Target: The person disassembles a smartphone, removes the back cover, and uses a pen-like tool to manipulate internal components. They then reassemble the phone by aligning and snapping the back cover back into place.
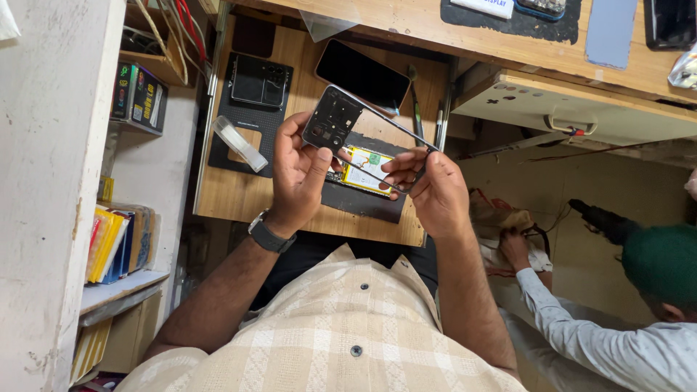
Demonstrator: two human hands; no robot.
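My left hand (299, 170) grips the camera end of a thin grey phone frame (335, 120), thumb pressed on its dark camera plate. Over at the frame's other end, my right hand (428, 185) pinches the rim between thumb and fingers. I hold the frame tilted above an opened phone (365, 168) with a yellow battery, which lies on a dark mat (363, 202) on the pull-out wooden shelf (232, 196).
A black phone (361, 75) lies face up farther back, next to a black mat (250, 101) with a clear tape roll (239, 143). Thin tools (416, 109) rest at the right. Boxes and books fill shelves at left. Another person in a green cap (664, 261) crouches at lower right.
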